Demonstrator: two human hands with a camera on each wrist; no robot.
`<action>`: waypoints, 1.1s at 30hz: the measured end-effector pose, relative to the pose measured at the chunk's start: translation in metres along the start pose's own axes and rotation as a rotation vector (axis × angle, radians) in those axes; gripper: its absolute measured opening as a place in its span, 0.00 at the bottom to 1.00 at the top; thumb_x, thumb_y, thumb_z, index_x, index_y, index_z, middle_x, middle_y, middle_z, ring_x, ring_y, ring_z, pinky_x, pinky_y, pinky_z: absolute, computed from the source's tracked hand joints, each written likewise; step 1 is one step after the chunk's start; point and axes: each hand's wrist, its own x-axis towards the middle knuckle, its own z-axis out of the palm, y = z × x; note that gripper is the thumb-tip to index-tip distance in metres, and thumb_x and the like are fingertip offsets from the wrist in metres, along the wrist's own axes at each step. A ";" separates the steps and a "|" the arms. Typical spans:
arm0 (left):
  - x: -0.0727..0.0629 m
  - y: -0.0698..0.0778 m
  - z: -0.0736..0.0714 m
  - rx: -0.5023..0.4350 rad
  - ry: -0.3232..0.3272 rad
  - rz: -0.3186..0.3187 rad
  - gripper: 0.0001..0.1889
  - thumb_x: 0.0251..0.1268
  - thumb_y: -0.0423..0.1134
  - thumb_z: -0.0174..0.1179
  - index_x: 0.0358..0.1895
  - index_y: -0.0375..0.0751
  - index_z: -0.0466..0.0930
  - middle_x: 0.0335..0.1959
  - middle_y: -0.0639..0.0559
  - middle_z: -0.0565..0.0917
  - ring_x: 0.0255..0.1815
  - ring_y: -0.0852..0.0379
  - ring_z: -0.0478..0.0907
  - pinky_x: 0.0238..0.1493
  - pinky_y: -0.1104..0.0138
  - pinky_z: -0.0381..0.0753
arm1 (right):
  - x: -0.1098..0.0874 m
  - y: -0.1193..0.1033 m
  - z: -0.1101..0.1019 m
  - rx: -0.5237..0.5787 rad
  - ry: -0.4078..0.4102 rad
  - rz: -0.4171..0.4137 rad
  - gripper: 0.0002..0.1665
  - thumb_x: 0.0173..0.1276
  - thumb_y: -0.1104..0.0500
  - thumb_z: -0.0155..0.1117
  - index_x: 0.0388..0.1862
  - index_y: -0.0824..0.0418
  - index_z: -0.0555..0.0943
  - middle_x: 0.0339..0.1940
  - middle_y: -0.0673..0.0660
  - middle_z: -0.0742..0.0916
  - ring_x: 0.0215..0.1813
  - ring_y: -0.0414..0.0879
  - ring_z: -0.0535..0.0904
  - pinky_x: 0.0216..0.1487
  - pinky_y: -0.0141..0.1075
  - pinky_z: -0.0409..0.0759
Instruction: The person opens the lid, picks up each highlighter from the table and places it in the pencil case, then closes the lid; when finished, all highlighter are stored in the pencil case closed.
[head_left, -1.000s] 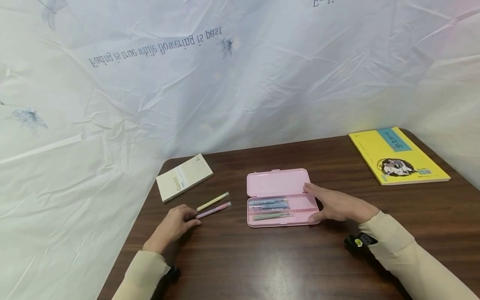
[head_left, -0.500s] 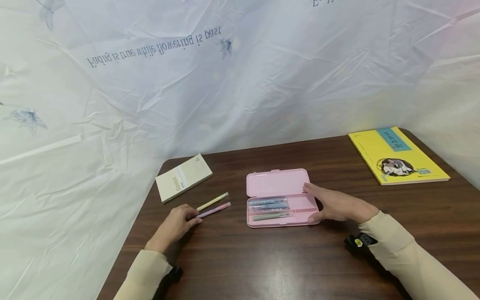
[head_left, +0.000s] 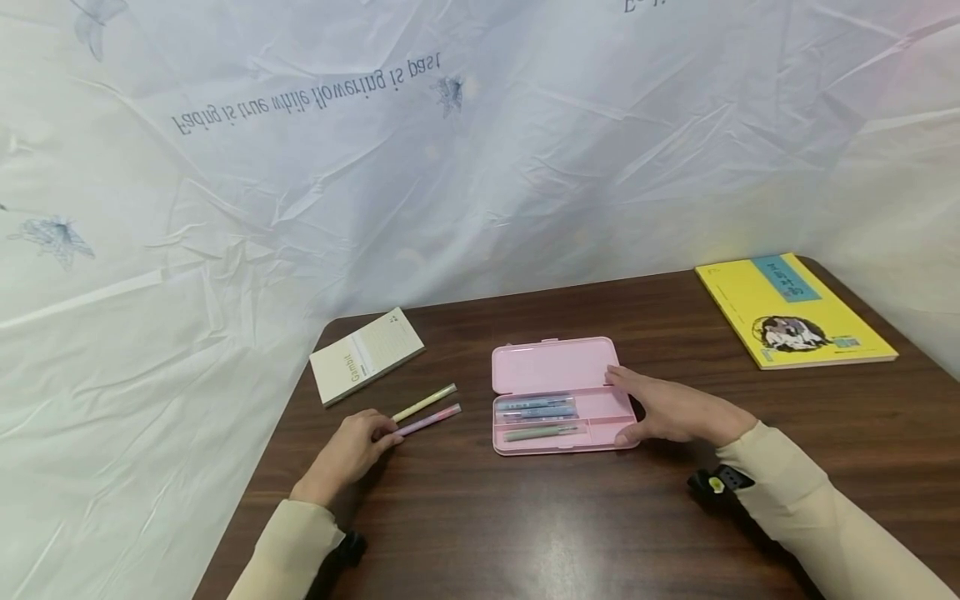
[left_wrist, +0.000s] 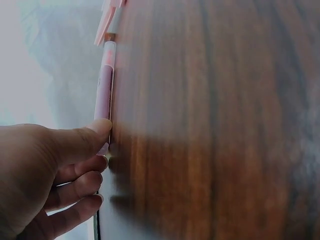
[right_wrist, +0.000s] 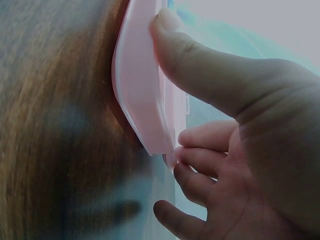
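In the head view my left hand [head_left: 348,454] is at the table's left side, pinching the near end of a purple pen [head_left: 429,420] with a pinkish clear cap. The left wrist view shows the thumb on that purple pen [left_wrist: 104,90]. A yellow pen [head_left: 423,402] lies just behind it, its near end right at the fingers. My right hand [head_left: 671,408] holds the right end of an open pink pencil case [head_left: 611,431], thumb at the front rim and fingers by the lid. Inside lie blue pens [head_left: 536,408] in clear wrap and a greenish pen [head_left: 540,432].
A cream notepad [head_left: 367,357] marked "Gambit" lies at the back left of the brown table [head_left: 480,517]. On the far right is a yellow book [head_left: 795,317]. A pale printed curtain [head_left: 480,183] hangs behind the table.
My left fingers have edged slightly right and closed onto the near end of the purple pen. My right hand and the pencil case stay in place.
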 end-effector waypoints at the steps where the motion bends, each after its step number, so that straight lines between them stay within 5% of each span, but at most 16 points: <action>1: 0.000 0.000 0.000 0.000 -0.001 -0.003 0.03 0.62 0.38 0.70 0.32 0.46 0.86 0.30 0.59 0.79 0.30 0.63 0.71 0.33 0.66 0.75 | 0.000 0.000 0.000 0.001 0.000 -0.001 0.64 0.57 0.36 0.73 0.79 0.69 0.54 0.79 0.71 0.58 0.77 0.68 0.57 0.72 0.63 0.58; 8: 0.000 0.000 -0.004 0.008 -0.006 -0.030 0.04 0.64 0.40 0.68 0.36 0.45 0.87 0.34 0.57 0.82 0.32 0.62 0.73 0.35 0.64 0.76 | 0.001 0.000 0.000 -0.004 -0.005 0.002 0.63 0.57 0.37 0.73 0.79 0.68 0.54 0.79 0.71 0.58 0.77 0.68 0.56 0.72 0.63 0.58; 17: 0.005 0.006 -0.022 -0.018 0.076 0.067 0.04 0.64 0.39 0.68 0.35 0.42 0.87 0.34 0.55 0.85 0.37 0.59 0.81 0.39 0.61 0.81 | 0.001 0.000 0.000 -0.018 -0.002 0.000 0.64 0.57 0.36 0.73 0.79 0.69 0.54 0.79 0.71 0.59 0.77 0.68 0.57 0.72 0.63 0.59; 25: 0.021 0.032 -0.035 -0.038 0.130 0.207 0.03 0.63 0.38 0.69 0.34 0.43 0.87 0.33 0.58 0.84 0.32 0.63 0.78 0.34 0.65 0.79 | 0.001 0.001 0.000 -0.006 -0.005 0.007 0.65 0.55 0.36 0.74 0.79 0.68 0.54 0.79 0.70 0.58 0.77 0.67 0.56 0.72 0.62 0.58; 33: 0.040 0.062 -0.028 -0.050 0.154 0.314 0.04 0.59 0.36 0.72 0.36 0.41 0.87 0.32 0.56 0.84 0.33 0.62 0.79 0.36 0.66 0.81 | 0.001 0.000 -0.001 -0.004 -0.012 0.014 0.65 0.56 0.36 0.74 0.79 0.67 0.54 0.79 0.70 0.58 0.77 0.68 0.57 0.72 0.63 0.59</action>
